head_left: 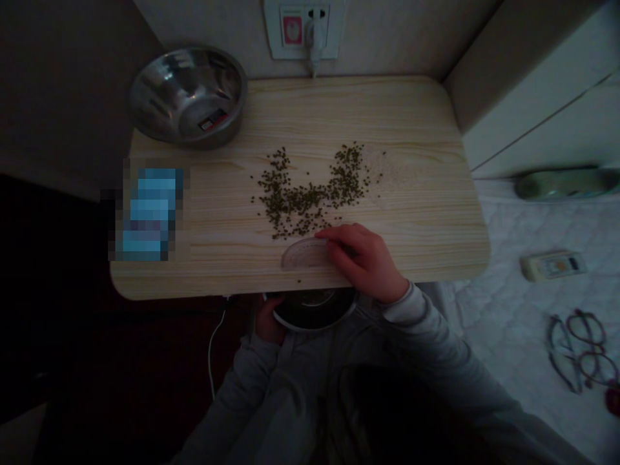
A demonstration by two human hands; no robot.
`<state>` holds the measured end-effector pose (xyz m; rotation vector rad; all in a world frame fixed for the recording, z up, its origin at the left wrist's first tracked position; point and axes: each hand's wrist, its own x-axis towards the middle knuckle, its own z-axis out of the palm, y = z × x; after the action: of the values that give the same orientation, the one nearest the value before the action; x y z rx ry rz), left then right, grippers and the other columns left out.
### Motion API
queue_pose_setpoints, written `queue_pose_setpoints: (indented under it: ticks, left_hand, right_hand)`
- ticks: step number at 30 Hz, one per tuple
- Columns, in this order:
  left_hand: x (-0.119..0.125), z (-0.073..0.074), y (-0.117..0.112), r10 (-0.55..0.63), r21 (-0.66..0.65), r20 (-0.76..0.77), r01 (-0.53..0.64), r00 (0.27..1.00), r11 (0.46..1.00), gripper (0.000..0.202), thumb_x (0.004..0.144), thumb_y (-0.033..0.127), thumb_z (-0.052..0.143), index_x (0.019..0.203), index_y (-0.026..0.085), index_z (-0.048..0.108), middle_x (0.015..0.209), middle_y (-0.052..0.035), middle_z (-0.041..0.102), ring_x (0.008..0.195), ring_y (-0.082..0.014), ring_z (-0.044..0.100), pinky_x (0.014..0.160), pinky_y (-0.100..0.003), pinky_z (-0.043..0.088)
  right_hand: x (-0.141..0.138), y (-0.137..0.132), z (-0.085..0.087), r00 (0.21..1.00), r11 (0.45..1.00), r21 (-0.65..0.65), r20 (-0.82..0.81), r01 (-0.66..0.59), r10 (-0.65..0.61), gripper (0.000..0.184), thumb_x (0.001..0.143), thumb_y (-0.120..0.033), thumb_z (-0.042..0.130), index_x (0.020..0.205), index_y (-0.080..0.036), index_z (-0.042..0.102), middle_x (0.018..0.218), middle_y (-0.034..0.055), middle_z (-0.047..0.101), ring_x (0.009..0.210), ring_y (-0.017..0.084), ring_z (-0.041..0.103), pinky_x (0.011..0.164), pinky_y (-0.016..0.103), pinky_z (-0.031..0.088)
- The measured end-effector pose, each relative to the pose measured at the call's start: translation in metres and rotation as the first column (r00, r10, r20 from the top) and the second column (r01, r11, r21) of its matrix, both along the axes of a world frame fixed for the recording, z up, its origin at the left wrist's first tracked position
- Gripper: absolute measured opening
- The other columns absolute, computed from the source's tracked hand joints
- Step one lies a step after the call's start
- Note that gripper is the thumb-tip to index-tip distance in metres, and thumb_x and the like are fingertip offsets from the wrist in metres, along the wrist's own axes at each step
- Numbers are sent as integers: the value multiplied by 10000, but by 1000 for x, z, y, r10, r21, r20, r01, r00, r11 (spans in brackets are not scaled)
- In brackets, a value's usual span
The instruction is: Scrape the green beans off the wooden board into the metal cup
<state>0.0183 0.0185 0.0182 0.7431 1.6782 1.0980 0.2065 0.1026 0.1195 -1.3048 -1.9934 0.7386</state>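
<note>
Resting near the front edge of the pale wooden tabletop, the right hand is seen with its fingers curled down onto a clear, half-round plastic plate, which is pressed against the wood just short of that edge. The left hand is kept apart from it, below the front edge, and is closed on the rim of a round dark bowl that is held just under the tabletop, beneath the plastic plate.

A loose patch of small green-brown beans is spread over the middle of the tabletop, the nearest of them lying just beyond the plastic plate. A single stray bean is seen between the plate and the front edge.

A round, shiny steel basin is set on the far left corner, overhanging it slightly. A blurred blue object is placed at the left edge. A white wall socket with a plug in it is mounted behind the far edge. On the white quilted bed to the right, a pale remote control and thin-framed spectacles are laid.
</note>
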Motion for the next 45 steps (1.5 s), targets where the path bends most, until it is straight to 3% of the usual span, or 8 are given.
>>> queue_pose_setpoints:
  ticks: [4, 9, 15, 21, 28, 33, 39, 45]
  left_hand:
    - [1, -2, 2, 38, -24, 71, -36, 997, 999, 142, 378, 135, 640, 482, 203, 572, 644, -9, 606, 787, -231, 559, 770, -353, 402]
    - [11, 2, 9, 73, -76, 258, -55, 963, 996, 90, 549, 244, 530, 590, 200, 596, 651, -10, 614, 782, -210, 568, 731, -347, 426]
    - [11, 19, 11, 36, -47, 109, -31, 993, 998, 40, 498, 228, 598, 488, 204, 568, 590, -14, 593, 765, -213, 563, 744, -338, 421]
    - [2, 7, 5, -38, 61, -54, 42, 998, 997, 195, 320, 115, 660, 473, 217, 594, 675, -15, 607, 771, -236, 556, 752, -357, 415]
    - [9, 2, 7, 42, -7, 52, -42, 998, 999, 74, 436, 205, 627, 470, 206, 562, 624, -10, 607, 741, -214, 564, 727, -346, 424]
    - [6, 8, 5, 18, 50, -7, -18, 1000, 999, 146, 350, 151, 659, 464, 209, 588, 668, -23, 616, 762, -235, 560, 745, -354, 421]
    - [11, 19, 11, 16, -53, 94, -11, 995, 999, 20, 507, 202, 590, 501, 207, 572, 617, -17, 606, 758, -220, 563, 735, -351, 418]
    - [12, 16, 11, 5, -10, 70, -4, 998, 1000, 70, 472, 168, 601, 518, 208, 568, 641, -10, 601, 783, -210, 558, 754, -344, 406]
  right_hand:
    - [0, 0, -1, 1000, 1000, -6, 25, -9, 9, 236, 747, -195, 396, 918, -184, 559, 805, 37, 600, 737, 139, 520, 687, 281, 393]
    - [0, 1, -1, 998, 1000, -15, 57, -23, 24, 219, 733, -198, 411, 891, -182, 562, 786, 35, 599, 712, 140, 510, 675, 280, 381]
    - [0, 1, 0, 997, 999, -18, 71, -30, 31, 202, 720, -197, 420, 863, -177, 562, 745, 29, 591, 682, 136, 494, 659, 273, 370]
    - [0, 1, 1, 999, 1000, -25, 45, -11, 12, 193, 703, -188, 430, 842, -178, 564, 686, 17, 574, 661, 131, 491, 648, 265, 374]
    - [1, 1, 1, 1000, 999, -38, 17, 10, -9, 204, 718, -199, 414, 857, -178, 562, 645, 11, 551, 636, 124, 487, 632, 261, 374]
    - [1, 1, 1, 1000, 999, -48, -1, 16, -16, 205, 720, -195, 414, 863, -172, 559, 634, 8, 541, 617, 116, 477, 622, 253, 371]
    - [1, 0, 0, 999, 998, -53, -28, 36, -38, 209, 727, -203, 407, 870, -176, 557, 651, 10, 543, 625, 117, 478, 620, 251, 373]
    - [1, 0, -1, 998, 997, -57, -43, 52, -54, 208, 729, -207, 407, 874, -182, 555, 681, 14, 551, 634, 119, 481, 614, 248, 376]
